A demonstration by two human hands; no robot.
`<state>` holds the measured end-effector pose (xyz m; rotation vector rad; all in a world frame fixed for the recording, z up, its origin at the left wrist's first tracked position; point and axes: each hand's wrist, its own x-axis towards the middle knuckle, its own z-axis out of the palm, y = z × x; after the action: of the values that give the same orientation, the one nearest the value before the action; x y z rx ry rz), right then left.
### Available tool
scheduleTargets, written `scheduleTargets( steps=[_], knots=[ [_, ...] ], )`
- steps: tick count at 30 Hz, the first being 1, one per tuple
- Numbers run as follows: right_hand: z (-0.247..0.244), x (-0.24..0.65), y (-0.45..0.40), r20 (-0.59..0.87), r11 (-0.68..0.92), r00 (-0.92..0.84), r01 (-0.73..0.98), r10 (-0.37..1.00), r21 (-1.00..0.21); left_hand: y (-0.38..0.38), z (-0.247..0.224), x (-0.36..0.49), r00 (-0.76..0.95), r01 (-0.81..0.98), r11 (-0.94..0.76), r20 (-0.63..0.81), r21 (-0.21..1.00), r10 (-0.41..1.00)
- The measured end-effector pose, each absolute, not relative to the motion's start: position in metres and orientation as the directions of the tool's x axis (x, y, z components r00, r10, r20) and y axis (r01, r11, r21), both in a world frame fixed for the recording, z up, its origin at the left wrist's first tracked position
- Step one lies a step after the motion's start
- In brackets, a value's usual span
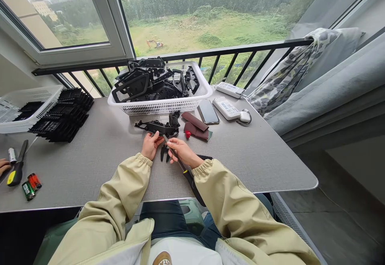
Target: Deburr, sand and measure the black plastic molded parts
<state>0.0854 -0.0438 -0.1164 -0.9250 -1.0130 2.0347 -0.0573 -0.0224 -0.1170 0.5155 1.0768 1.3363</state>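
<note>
My left hand (151, 145) is closed on the near edge of a black molded plastic part (161, 128), thumb on top. The part lies low over the table, with a raised block at its right end. In my right hand (182, 152) is a file (179, 163), gripped by its metal blade. The blade's tip meets or nearly meets the part's near edge; I cannot tell which. The file's black handle (194, 187) slants down past my right sleeve. Under my right hand lie black calipers (164, 152), jaws to the left and partly hidden.
A white basket (159, 107) of black parts stands behind. To the right are brown sandpaper pieces (195, 126), a red piece (187, 134), a phone (208, 112) and white boxes (227, 108). At left: stacked black trays (61, 114), batteries (31, 185), another person's hand (3, 165).
</note>
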Motion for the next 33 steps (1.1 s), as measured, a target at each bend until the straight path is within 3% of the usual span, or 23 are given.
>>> scheduleTargets(
  steps=[13,26,33],
  knots=[
    [-0.1158,0.0846,-0.0454,-0.281,-0.465,-0.554,-0.222,0.784,-0.857,-0.0266,-0.1174,-0.0526,-0.211,-0.424,0.051,-0.154,0.904,0.965],
    [-0.1127,0.0834,-0.0459,-0.253,-0.434,-0.524,-0.258,0.813,-0.863,-0.0255,-0.1177,-0.053,-0.167,-0.478,0.117,-0.22,0.871,0.961],
    [-0.1084,0.0866,-0.0431,-0.243,-0.396,-0.419,-0.331,0.875,-0.856,-0.0282,-0.1177,-0.0532,-0.125,-0.429,0.127,-0.198,0.894,0.972]
  ],
)
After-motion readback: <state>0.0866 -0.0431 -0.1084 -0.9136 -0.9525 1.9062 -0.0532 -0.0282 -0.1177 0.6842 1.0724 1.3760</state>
